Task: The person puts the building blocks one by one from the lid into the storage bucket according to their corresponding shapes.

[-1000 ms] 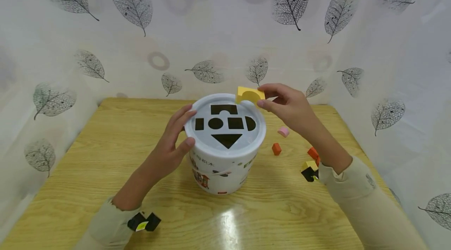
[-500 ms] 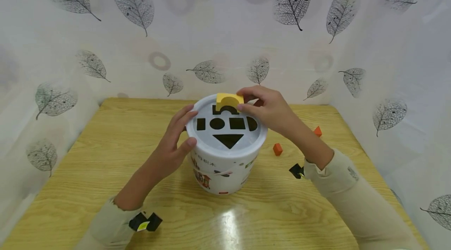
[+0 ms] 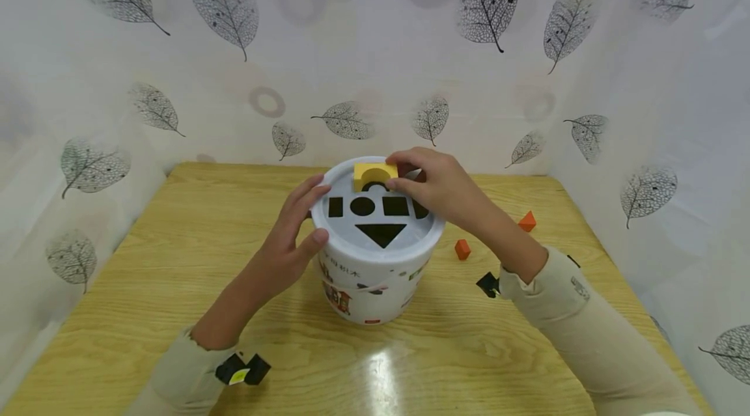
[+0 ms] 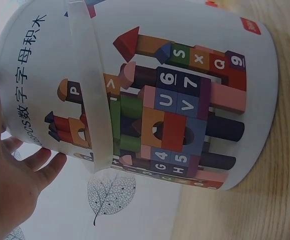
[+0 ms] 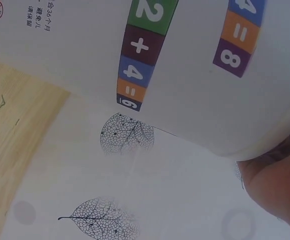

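Observation:
A white bucket (image 3: 375, 289) stands on the wooden table, its lid (image 3: 335, 234) cut with several dark shaped holes. My right hand (image 3: 442, 185) pinches the right end of a yellow arch block (image 3: 364, 175) between thumb and fingers. The block sits over the arch-shaped hole at the lid's far side and covers most of it; how deep it is cannot be seen. My left hand (image 3: 293, 230) rests on the lid's left rim, thumb in front and fingers spread behind. In the left wrist view its fingers lie beside the printed bucket wall (image 4: 135, 115).
On the table (image 3: 193, 240), right of the bucket, lie an orange-red block (image 3: 462, 249) and an orange-red triangular block (image 3: 527, 221). My right forearm passes over that side. A leaf-patterned sheet (image 3: 375, 64) hangs behind the table and along both sides.
My right hand has carried the yellow arch block left and down, from above the lid's right rim onto the arch-shaped hole. My left hand has stayed on the rim.

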Demonstrator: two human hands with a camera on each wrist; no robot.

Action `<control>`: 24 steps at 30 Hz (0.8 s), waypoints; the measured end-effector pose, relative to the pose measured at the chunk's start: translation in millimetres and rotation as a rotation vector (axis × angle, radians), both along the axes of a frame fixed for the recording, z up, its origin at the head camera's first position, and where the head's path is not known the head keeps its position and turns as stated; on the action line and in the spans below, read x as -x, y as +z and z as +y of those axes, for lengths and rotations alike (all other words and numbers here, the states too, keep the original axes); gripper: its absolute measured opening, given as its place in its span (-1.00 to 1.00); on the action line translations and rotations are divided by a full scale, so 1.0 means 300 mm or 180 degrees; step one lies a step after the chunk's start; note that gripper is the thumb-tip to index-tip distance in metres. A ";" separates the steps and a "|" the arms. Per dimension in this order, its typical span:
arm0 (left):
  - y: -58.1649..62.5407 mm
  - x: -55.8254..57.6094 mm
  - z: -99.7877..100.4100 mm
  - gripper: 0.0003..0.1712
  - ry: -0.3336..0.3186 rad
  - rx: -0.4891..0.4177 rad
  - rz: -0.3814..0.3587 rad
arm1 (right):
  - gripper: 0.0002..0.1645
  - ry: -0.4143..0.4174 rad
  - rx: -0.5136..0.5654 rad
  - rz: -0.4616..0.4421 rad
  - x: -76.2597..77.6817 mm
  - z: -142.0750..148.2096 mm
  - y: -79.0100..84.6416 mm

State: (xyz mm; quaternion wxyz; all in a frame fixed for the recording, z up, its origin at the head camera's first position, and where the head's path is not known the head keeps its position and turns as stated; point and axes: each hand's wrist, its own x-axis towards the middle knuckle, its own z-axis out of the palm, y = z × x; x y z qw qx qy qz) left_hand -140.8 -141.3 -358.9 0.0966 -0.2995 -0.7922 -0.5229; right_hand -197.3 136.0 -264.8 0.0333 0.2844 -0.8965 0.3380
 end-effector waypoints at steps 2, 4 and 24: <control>0.002 -0.002 0.000 -0.27 -0.0001 0.0004 -0.0021 | -0.53 0.0009 -0.0028 0.0024 -0.001 -0.001 -0.001; 0.003 -0.002 0.000 -0.27 -0.0001 0.0009 -0.0041 | -0.53 0.0008 -0.0054 0.0054 -0.001 -0.003 -0.001; -0.001 -0.002 -0.001 -0.26 -0.0001 0.0026 0.0038 | -0.53 -0.0003 -0.0211 0.0258 -0.019 -0.010 0.001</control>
